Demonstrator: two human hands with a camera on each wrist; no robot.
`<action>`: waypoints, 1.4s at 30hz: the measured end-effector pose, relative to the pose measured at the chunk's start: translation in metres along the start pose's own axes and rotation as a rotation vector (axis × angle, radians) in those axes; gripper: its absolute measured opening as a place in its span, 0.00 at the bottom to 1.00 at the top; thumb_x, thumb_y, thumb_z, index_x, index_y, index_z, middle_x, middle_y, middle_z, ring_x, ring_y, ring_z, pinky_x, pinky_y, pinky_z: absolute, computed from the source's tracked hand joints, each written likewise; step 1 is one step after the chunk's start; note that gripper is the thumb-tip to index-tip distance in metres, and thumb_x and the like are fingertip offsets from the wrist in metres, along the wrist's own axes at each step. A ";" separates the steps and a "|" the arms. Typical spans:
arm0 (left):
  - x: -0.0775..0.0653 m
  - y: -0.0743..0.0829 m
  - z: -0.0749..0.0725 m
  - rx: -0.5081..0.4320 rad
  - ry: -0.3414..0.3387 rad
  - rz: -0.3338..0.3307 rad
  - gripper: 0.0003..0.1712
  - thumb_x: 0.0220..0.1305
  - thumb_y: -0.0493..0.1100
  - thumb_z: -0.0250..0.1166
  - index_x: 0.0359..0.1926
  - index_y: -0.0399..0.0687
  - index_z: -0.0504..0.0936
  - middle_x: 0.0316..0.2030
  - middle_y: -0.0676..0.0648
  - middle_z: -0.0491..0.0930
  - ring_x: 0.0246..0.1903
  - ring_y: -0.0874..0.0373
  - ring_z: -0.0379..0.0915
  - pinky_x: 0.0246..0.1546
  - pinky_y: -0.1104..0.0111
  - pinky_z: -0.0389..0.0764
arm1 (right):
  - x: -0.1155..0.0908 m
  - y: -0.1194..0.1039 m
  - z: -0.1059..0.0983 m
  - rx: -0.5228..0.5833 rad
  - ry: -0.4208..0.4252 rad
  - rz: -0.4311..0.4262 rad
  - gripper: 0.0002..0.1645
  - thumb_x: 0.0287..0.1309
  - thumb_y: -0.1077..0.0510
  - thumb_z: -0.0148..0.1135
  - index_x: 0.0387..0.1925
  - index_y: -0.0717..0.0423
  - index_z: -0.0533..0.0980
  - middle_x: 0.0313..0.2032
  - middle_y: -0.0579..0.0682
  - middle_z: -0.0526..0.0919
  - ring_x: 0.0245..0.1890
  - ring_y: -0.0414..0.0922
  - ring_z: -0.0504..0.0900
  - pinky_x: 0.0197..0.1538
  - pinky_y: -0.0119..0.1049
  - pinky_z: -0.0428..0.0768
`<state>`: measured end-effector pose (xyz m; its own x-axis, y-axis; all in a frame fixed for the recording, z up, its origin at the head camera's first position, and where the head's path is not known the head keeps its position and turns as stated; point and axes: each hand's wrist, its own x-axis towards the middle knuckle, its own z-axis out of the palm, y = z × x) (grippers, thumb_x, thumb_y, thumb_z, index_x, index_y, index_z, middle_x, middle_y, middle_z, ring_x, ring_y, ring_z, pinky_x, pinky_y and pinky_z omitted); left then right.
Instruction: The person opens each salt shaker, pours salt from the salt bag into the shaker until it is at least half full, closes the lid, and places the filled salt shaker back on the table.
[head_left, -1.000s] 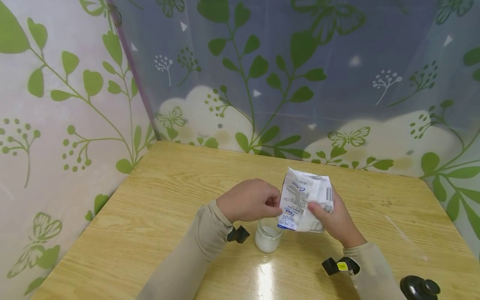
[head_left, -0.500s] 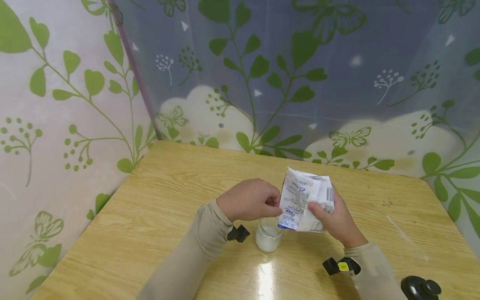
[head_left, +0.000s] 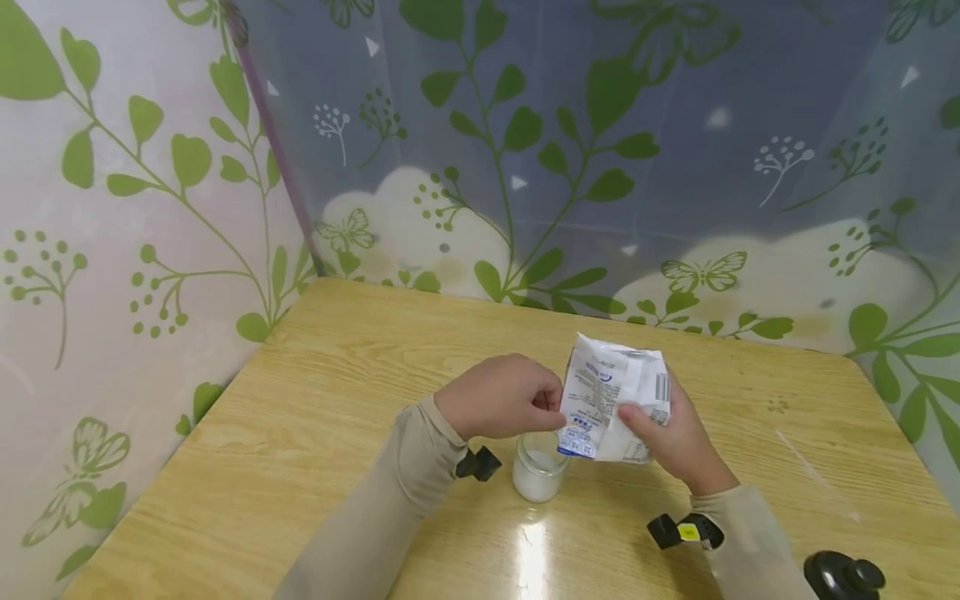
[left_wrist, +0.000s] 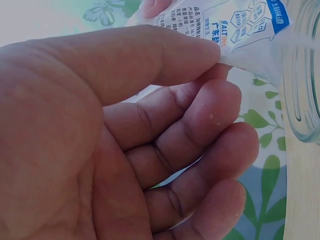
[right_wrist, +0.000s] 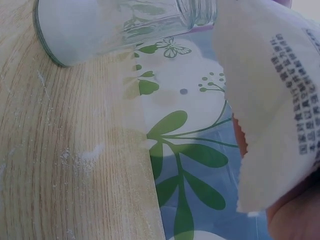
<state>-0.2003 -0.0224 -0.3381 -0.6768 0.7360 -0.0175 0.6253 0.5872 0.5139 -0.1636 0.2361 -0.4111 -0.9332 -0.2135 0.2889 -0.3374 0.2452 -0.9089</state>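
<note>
A white salt bag [head_left: 609,398] with blue print hangs tilted over a small glass jar [head_left: 537,478]. White grains fill the lower part of the jar, seen from the side in the right wrist view. My left hand [head_left: 501,397] pinches the bag's lower left corner between thumb and forefinger. In the left wrist view its other fingers curl loosely under the printed bag [left_wrist: 252,27], close to the jar's glass rim [left_wrist: 300,100]. My right hand [head_left: 684,437] grips the bag's right side, thumb across the front. The bag's mouth is mostly hidden in the head view.
Spilled white grains [right_wrist: 90,156] lie on the wooden table [head_left: 375,358] beside the jar. A black knobbed object [head_left: 843,575] stands at the lower right, partly out of view. Patterned cloth walls [head_left: 360,233] close off the table's back and left side.
Both hands and the bag hold nearly the same pose over the jar. The head view has shifted very slightly.
</note>
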 end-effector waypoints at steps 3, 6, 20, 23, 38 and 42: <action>0.000 0.000 0.000 -0.002 -0.003 -0.004 0.13 0.68 0.49 0.69 0.25 0.56 0.81 0.22 0.60 0.78 0.23 0.65 0.70 0.27 0.72 0.72 | 0.000 -0.001 0.000 -0.008 -0.004 0.000 0.28 0.69 0.68 0.58 0.67 0.55 0.62 0.47 0.27 0.83 0.43 0.35 0.86 0.37 0.39 0.87; -0.001 0.001 -0.001 0.001 -0.002 -0.003 0.13 0.69 0.49 0.68 0.25 0.56 0.81 0.21 0.60 0.78 0.23 0.65 0.70 0.27 0.72 0.72 | 0.000 -0.001 0.000 -0.019 -0.005 0.004 0.29 0.70 0.67 0.59 0.67 0.57 0.61 0.47 0.27 0.83 0.43 0.35 0.86 0.37 0.39 0.87; 0.000 0.000 -0.001 0.006 0.002 0.010 0.13 0.68 0.48 0.68 0.25 0.56 0.80 0.21 0.60 0.78 0.23 0.66 0.70 0.28 0.73 0.72 | 0.000 0.001 0.001 -0.011 0.005 0.016 0.29 0.70 0.67 0.58 0.67 0.54 0.61 0.47 0.27 0.82 0.44 0.34 0.86 0.38 0.38 0.87; 0.000 0.001 -0.001 0.004 0.000 0.010 0.13 0.68 0.48 0.68 0.25 0.56 0.80 0.22 0.60 0.78 0.24 0.66 0.71 0.28 0.73 0.73 | 0.001 0.002 0.000 -0.002 0.003 0.003 0.29 0.69 0.68 0.58 0.66 0.51 0.62 0.48 0.28 0.83 0.44 0.34 0.86 0.38 0.38 0.87; 0.001 0.000 -0.001 0.007 0.001 0.007 0.13 0.68 0.48 0.69 0.25 0.56 0.81 0.22 0.60 0.79 0.24 0.66 0.71 0.28 0.72 0.73 | 0.001 0.001 0.000 -0.030 0.004 0.014 0.29 0.69 0.67 0.59 0.67 0.59 0.60 0.47 0.27 0.82 0.44 0.34 0.86 0.38 0.39 0.87; 0.001 0.000 -0.001 0.012 -0.001 0.004 0.13 0.68 0.48 0.68 0.25 0.56 0.81 0.22 0.60 0.79 0.24 0.66 0.71 0.28 0.72 0.73 | 0.001 0.001 0.000 -0.038 0.004 0.015 0.30 0.69 0.66 0.59 0.67 0.59 0.60 0.47 0.28 0.82 0.44 0.35 0.86 0.38 0.39 0.87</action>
<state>-0.2011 -0.0218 -0.3374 -0.6739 0.7386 -0.0167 0.6324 0.5883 0.5039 -0.1649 0.2359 -0.4114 -0.9387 -0.2060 0.2763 -0.3276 0.2844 -0.9010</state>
